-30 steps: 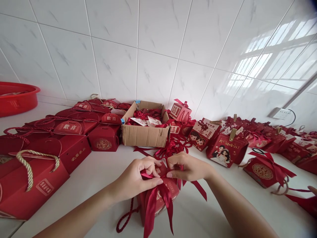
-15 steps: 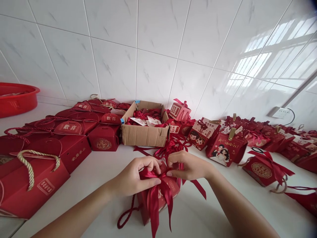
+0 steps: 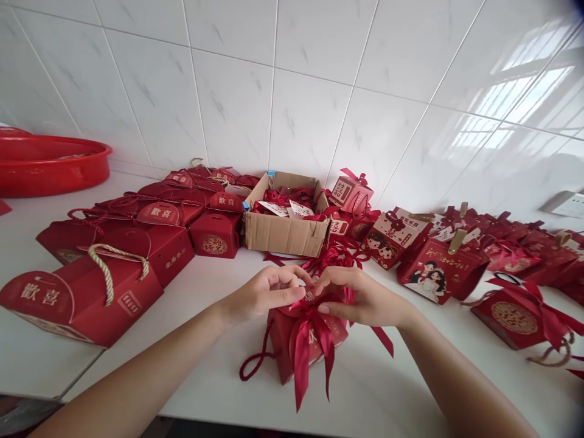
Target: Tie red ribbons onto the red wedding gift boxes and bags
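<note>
A small red gift box (image 3: 285, 340) stands on the white counter (image 3: 392, 389) in front of me. A dark red satin ribbon (image 3: 312, 337) is knotted on its top, with long tails hanging down its front. A red cord handle (image 3: 254, 364) lies at the box's left. My left hand (image 3: 262, 295) and my right hand (image 3: 360, 298) meet over the box top, each with fingers pinched on the ribbon at the knot.
An open cardboard box (image 3: 285, 231) with red ribbons and tags sits behind. Large red gift boxes (image 3: 86, 295) crowd the left, small printed ones (image 3: 435, 271) the right. A red basin (image 3: 50, 164) stands far left. The counter's front edge is close to me.
The view has shifted right and down. Both hands have drawn closer together over the knot, and the ribbon loops look pulled tighter against the box top.
</note>
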`<state>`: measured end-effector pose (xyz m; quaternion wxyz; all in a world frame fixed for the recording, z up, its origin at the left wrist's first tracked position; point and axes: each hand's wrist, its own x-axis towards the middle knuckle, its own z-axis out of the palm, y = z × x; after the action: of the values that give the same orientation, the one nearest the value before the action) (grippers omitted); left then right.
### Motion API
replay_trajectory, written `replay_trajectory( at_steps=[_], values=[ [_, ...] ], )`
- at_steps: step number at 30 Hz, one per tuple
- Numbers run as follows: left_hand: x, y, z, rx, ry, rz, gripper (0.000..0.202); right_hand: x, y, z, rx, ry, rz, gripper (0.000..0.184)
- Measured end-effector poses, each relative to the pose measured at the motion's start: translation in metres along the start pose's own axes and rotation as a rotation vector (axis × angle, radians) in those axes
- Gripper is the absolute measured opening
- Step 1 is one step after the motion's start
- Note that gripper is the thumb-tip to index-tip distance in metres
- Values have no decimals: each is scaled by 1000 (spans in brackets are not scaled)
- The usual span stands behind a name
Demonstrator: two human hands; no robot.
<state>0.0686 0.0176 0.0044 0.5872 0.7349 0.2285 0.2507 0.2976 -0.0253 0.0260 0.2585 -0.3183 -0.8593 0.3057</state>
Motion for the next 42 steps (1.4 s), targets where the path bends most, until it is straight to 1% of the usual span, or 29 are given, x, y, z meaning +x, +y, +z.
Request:
replay_trajectory(
  at_steps=[4, 7, 10, 13, 17, 19, 23, 28, 30, 35, 42],
  values=[
    [0, -1, 2, 34, 18, -12, 36, 4, 3, 9, -39, 11, -5, 12],
    [1, -1, 2, 74, 21, -15, 35, 6, 4, 15, -65, 31, -20, 12],
    [2, -1, 2, 83, 44, -13, 35, 7, 6, 20, -55, 72, -35, 15],
    [2, -3, 1, 78, 58, -4, 33, 8, 8, 22, -51, 102, -61, 19],
    [0, -4, 3, 77, 35, 6, 30, 8, 9, 23, -75, 116, -118, 18],
    [-1, -3, 5, 73, 38, 6, 31, 7, 9, 23, -92, 117, -120, 18],
    [0, -1, 8, 55, 32, 7, 36, 6, 9, 20, -72, 72, -72, 16],
    [1, -1, 8, 62, 32, -3, 39, 3, 9, 13, 54, 6, 87, 13],
    [1, -2, 8, 61, 45, -13, 42, 2, 10, 11, 91, -5, 119, 13],
    [2, -5, 12, 50, 75, -17, 50, 1, 14, 12, 120, -20, 127, 17],
    [3, -10, 13, 28, 77, -9, 48, 2, 17, 10, 164, -43, 100, 18]
  ],
)
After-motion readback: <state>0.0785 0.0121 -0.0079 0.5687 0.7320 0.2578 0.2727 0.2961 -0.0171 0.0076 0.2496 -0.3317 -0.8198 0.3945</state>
